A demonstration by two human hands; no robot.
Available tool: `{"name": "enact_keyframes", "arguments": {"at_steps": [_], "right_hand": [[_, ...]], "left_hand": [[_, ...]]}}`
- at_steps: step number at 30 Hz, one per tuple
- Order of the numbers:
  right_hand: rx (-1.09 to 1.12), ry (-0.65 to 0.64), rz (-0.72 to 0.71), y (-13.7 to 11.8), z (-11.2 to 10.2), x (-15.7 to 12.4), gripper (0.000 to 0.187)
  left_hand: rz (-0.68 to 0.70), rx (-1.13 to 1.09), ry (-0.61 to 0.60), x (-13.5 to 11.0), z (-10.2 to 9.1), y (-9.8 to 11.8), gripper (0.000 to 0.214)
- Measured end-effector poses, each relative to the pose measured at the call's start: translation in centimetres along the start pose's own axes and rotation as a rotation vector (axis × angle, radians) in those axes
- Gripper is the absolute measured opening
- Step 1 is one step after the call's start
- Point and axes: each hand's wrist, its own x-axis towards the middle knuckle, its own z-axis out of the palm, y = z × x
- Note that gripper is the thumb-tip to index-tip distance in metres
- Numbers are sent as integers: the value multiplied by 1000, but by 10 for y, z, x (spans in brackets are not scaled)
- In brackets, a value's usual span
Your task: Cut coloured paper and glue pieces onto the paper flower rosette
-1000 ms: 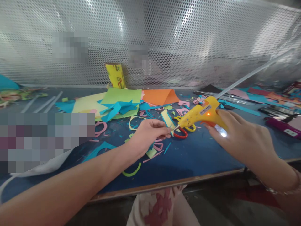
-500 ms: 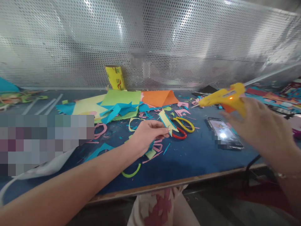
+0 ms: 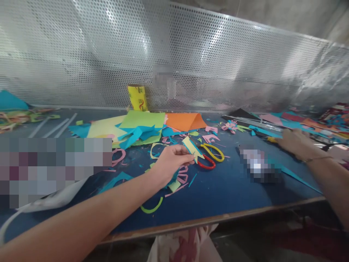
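Outstretched left hand (image 3: 170, 163) pinches yellow paper strip (image 3: 191, 147).

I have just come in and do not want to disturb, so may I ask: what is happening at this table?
A person's left hand pinches a cream-and-blue paper strip. The right hand is at a mostly hidden yellow glue gun; its grip cannot be judged. Scissors with red and yellow handles lie beside the strip, among paper scraps. A green sheet and an orange sheet lie farther back.
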Motion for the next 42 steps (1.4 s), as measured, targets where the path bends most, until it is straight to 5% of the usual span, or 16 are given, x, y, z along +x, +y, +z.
{"name": "enact_keyframes", "arguments": {"at_steps": [2,5,9,25,42], "right_hand": [[-17,-3,17,-61,9,5,15],[267,-200,-189,-155,24,3,16],[355,-307,-338,-220,41,-5,10],[439,-398,-250,-221,60,-2,10],[407,-330,-311,-213,72,-5,9]], "left_hand": [[12,22,11,1,-1,-1,14],[30,49,34,2,-3,-1,17],[60,86,28,2,-3,3,18],[107,140,43,3,-4,5,18],[122,43,-32,5,-4,1,15]]}}
